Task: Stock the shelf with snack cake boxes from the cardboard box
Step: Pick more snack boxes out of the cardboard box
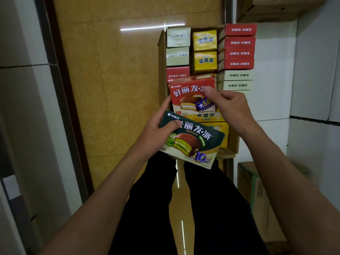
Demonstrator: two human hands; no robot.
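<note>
Gripping the dark green snack cake box (191,139) above the cardboard box's (161,70) near end, the left hand (156,133) curls round its edge; the right hand (230,109) pinches the red snack cake box (191,97) just beyond. Many boxes remain inside; no shelf is visible, so stocking looks far from finished.

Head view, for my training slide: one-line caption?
Left hand holds a green snack cake box; right hand grips a red one over the cardboard box.
</note>
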